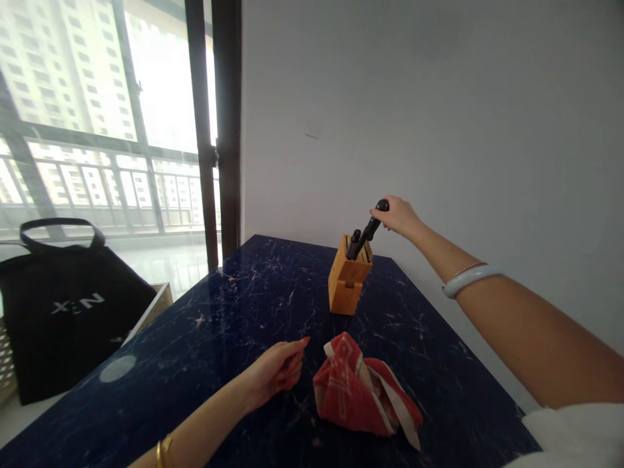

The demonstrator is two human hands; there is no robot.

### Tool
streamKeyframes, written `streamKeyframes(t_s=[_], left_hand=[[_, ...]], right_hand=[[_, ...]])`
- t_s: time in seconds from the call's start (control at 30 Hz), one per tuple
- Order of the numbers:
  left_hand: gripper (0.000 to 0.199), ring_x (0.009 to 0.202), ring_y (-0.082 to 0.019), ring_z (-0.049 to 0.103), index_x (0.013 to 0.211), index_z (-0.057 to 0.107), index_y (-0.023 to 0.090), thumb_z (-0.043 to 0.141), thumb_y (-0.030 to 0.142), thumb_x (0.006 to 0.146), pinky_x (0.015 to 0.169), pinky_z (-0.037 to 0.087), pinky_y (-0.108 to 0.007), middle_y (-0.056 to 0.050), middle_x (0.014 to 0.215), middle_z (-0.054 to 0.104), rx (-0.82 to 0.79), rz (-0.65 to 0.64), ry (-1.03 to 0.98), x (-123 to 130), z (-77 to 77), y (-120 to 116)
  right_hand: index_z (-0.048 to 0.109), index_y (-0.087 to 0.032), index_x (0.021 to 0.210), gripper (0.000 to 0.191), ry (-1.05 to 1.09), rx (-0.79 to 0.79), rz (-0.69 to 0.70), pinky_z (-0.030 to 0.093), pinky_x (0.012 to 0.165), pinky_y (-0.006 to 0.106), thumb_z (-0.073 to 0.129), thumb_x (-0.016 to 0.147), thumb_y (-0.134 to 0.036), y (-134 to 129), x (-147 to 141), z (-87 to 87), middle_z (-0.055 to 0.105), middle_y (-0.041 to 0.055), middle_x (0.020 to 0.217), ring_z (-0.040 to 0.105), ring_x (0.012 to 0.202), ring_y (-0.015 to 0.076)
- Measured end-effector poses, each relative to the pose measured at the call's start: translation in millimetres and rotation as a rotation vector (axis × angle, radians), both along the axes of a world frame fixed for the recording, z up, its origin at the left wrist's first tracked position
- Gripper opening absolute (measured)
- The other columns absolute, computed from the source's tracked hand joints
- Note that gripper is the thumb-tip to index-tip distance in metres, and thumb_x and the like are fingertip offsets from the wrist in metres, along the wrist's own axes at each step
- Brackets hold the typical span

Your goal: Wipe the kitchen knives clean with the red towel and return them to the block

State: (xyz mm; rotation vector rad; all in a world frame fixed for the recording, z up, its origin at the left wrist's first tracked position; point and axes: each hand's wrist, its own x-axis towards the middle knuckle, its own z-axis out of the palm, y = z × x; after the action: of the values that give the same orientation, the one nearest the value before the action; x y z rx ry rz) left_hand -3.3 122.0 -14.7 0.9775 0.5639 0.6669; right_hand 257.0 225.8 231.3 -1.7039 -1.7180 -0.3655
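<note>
A wooden knife block stands on the dark blue marble table, with a black-handled kitchen knife tilted in its top. My right hand is shut around the end of that black handle, and the blade is hidden inside the block. A second black knife handle sits in the block beside it. My left hand hangs just over the tabletop with curled fingers, holding nothing. It is nearest to a crumpled red and cream towel, which lies on the table in front of the block.
A black tote bag stands beyond the table's left edge, beside a pale wooden crate. A grey wall rises behind the table's far right side. A dark-framed glass door stands at the far left corner.
</note>
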Motion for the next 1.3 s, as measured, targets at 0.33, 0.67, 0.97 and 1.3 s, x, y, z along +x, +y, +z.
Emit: streamKeyframes(t_s=[0.33, 0.67, 0.97, 1.3], left_hand=[[0.045, 0.031, -0.005, 0.018, 0.043, 0.035, 0.018, 0.051, 0.046, 0.075, 0.039, 0.007, -0.023, 0.009, 0.029, 0.021, -0.034, 0.122, 0.049, -0.3, -2.1, 4.2], [0.042, 0.034, -0.005, 0.023, 0.045, 0.036, 0.017, 0.054, 0.041, 0.074, 0.039, 0.014, -0.019, 0.008, 0.030, 0.024, -0.117, 0.163, 0.006, -3.4, 1.8, 5.9], [0.040, 0.036, -0.005, 0.024, 0.046, 0.036, 0.017, 0.055, 0.036, 0.076, 0.039, 0.021, -0.018, 0.008, 0.033, 0.024, -0.221, 0.150, -0.107, -8.4, 3.1, 9.7], [0.039, 0.037, -0.005, 0.025, 0.047, 0.038, 0.016, 0.051, 0.034, 0.079, 0.041, 0.023, -0.018, 0.008, 0.035, 0.026, -0.157, 0.140, -0.177, -5.2, 4.8, 4.4]], right_hand=[[0.054, -0.017, 0.082, 0.024, 0.161, 0.081, 0.040, 0.038, 0.057, 0.026, 0.054, 0.071, -0.039, 13.0, 4.0, -42.6, 0.056, 0.0014, 0.064, 0.052, 0.060, 0.0160], [0.042, -0.012, 0.116, 0.058, 0.436, 0.282, 0.038, 0.044, 0.066, 0.029, 0.030, 0.081, -0.057, -33.6, -9.6, -129.3, 0.052, 0.0072, 0.089, 0.052, 0.070, 0.0154], [0.017, -0.011, 0.133, 0.102, 0.454, 0.116, -0.079, 0.042, 0.081, 0.039, 0.059, 0.056, -0.064, -39.5, -54.1, -199.5, 0.036, 0.0203, 0.124, 0.041, 0.111, 0.0331], [0.014, -0.016, 0.133, 0.100, 0.384, 0.184, -0.293, 0.044, 0.074, 0.042, 0.057, 0.056, -0.064, -23.0, -62.4, -195.3, 0.037, 0.0198, 0.122, 0.048, 0.103, 0.0345]])
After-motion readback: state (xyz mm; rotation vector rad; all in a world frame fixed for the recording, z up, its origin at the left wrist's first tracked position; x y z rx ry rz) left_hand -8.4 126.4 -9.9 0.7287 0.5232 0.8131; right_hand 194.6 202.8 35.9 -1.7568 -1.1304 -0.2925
